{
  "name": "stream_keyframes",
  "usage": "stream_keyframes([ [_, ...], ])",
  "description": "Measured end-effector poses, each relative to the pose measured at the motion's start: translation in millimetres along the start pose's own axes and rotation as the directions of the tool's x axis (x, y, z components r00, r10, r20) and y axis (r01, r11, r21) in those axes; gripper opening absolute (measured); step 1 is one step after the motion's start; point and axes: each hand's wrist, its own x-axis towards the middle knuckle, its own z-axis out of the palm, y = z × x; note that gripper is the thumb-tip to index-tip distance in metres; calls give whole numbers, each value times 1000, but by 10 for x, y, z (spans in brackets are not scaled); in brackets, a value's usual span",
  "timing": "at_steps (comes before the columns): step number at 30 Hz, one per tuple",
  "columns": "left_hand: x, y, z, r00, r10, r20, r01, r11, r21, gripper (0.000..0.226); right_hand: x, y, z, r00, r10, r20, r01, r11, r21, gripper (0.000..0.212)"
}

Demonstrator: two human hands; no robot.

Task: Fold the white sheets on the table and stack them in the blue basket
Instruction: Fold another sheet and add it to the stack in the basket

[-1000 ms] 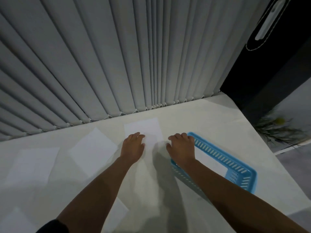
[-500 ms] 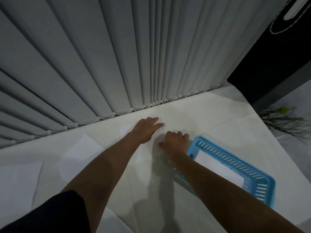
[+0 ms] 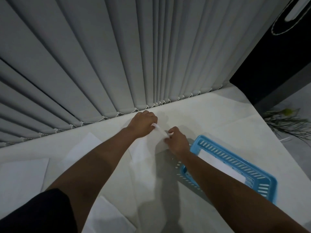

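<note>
Both our hands pinch the far edge of one sheet [image 3: 151, 145]: left hand [image 3: 143, 125] at one corner, right hand [image 3: 176, 140] at the other, lifting it off the counter [image 3: 210, 118] beside the basket [image 3: 262, 180]. Thin, limp paper; uneven pull could skew the fold or crease it. Smooth counter, it may slide. The slatted plastic basket already holds a folded sheet [image 3: 220, 163]; more flat sheets [image 3: 23, 175] wait left.

Looked down and forward from head height, close over the worktop [image 3: 210, 115]; faced the grey vertical blinds [image 3: 117, 56] along the worktop's far edge. One view only.
</note>
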Motion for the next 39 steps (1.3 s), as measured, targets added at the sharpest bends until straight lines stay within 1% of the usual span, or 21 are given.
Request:
stream_keyframes([
  [2,-48,-17,-82,999,-38,-19,38,999,-27,16,4,-9,-70,1000,-13,-9,13,1000,1,12],
  [5,-143,-78,-137,996,-86,-30,85,996,-27,16,-13,-79,-207,995,-83,-64,79,995,-55,20],
  [8,-233,-137,-142,991,-129,-28,129,992,-15,17,-40,-135,-273,968,-218,-121,203,971,-122,27],
  [11,-346,-243,-147,990,-141,-16,141,989,36,18,-143,-181,-194,900,-415,-132,369,888,-274,25],
  [13,-441,-337,-123,991,-136,-7,136,990,40,21,-246,-165,-75,858,-508,-75,445,810,-383,26],
  [15,-527,-426,-87,990,-139,4,138,989,58,29,-342,-117,59,833,-553,-17,492,754,-435,28],
  [19,-611,-545,-21,978,-196,66,191,979,73,46,-397,-30,259,859,-507,70,478,748,-461,36],
  [21,-587,-544,1,975,-210,75,207,977,54,47,-355,-2,285,874,-470,119,466,746,-476,37],
  [23,-525,-492,21,980,-195,47,194,981,24,47,-302,30,289,877,-450,169,468,718,-515,37],
  [25,-428,-408,55,988,-151,30,152,988,-12,50,-280,55,293,885,-425,193,456,699,-551,36],
  [27,-324,-315,111,993,-106,47,108,993,-43,51,-296,73,314,889,-407,210,451,697,-557,37],
  [30,-185,-215,198,989,-79,126,79,997,6,45,-341,89,353,895,-377,237,442,686,-578,46],
  [33,-120,-192,251,982,-90,168,80,994,69,43,-366,103,339,925,-308,225,379,681,-627,54],
  [36,-116,-205,256,983,-87,161,65,989,136,33,-357,100,276,948,-250,194,316,714,-625,54],
  [39,-140,-172,224,989,-90,119,69,983,171,21,-312,89,171,952,-243,185,305,733,-609,51],
])
